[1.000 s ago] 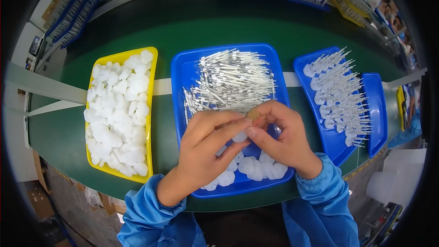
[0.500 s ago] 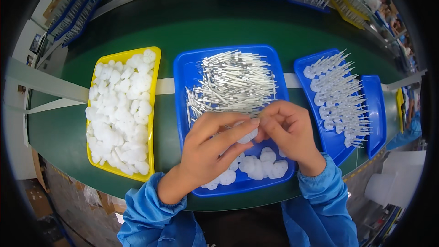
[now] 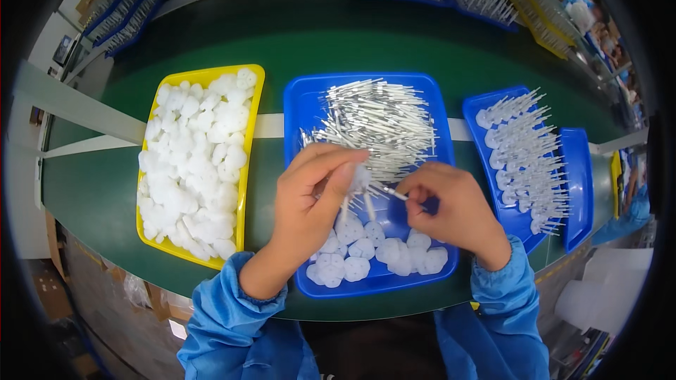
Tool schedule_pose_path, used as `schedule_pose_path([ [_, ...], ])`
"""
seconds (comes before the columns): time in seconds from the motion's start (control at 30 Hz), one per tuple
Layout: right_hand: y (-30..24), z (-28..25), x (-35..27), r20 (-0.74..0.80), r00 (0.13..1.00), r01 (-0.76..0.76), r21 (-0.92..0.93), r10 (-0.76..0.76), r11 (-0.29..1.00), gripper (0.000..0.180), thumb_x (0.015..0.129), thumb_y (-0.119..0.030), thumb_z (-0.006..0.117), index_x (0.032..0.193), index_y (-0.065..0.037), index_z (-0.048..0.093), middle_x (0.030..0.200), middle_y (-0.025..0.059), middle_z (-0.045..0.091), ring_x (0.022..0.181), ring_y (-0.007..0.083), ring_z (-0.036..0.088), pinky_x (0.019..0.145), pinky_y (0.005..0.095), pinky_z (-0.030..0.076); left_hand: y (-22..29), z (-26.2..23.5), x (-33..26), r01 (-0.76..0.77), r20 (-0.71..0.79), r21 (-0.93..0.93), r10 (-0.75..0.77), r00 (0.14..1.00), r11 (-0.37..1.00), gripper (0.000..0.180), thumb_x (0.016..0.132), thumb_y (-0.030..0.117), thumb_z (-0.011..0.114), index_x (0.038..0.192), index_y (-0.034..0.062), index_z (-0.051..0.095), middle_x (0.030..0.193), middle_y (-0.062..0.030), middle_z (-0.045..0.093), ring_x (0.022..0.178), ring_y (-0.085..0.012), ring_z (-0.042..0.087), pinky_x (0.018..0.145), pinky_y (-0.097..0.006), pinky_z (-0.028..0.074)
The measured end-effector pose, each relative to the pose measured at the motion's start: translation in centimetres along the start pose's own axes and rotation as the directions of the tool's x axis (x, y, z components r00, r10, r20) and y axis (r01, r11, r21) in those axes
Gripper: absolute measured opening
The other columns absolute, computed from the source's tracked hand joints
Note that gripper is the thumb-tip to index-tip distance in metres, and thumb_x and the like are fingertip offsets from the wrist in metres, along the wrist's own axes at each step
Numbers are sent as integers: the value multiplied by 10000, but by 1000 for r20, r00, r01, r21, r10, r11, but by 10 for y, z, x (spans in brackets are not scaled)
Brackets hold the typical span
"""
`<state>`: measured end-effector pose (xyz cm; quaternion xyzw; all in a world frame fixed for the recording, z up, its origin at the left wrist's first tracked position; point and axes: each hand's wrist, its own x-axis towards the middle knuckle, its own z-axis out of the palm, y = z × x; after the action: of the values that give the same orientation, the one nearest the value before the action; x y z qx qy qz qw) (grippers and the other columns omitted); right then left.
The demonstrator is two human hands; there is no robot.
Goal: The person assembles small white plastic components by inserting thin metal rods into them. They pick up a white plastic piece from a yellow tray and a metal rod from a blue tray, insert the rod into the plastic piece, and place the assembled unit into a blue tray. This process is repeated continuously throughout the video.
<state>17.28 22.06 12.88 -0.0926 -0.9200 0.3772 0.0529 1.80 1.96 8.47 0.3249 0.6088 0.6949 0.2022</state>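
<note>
over the blue tray [image 3: 301, 107], your left hand [image 3: 308, 195] pinches the white plastic disc [image 3: 361, 179], probably light, slightly flexible and best held by its rim, while your right hand [image 3: 454, 205] grips the slim white rod [image 3: 393, 192], seemingly stiff, near its end.

Over a blue tray [image 3: 298, 102], the left hand [image 3: 306, 200] pinches a white disc [image 3: 361, 179], the right hand [image 3: 454, 205] a thin rod [image 3: 396, 194].

Green worktop [image 3: 338, 39], laden left to right.
We log: yellow tray [image 3: 253, 134] at left, wide blue tray [image 3: 304, 102] central, narrower blue tray [image 3: 512, 217] rightward, far-right blue tray [image 3: 579, 179] just beside it.
</note>
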Motion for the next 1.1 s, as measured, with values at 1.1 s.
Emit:
schedule_pose_path([
  [1.1,-17,20,-7,-227,974,28,168,11,985,195,936,-85,845,1124,-38,825,708,90,724,547,167,676,531,319,513,7,10,-2,-293,101,419,276,956,860,514,871,-154,756,1341,49,799,1203,-123,714,988,-218,746,813,-299,672],
])
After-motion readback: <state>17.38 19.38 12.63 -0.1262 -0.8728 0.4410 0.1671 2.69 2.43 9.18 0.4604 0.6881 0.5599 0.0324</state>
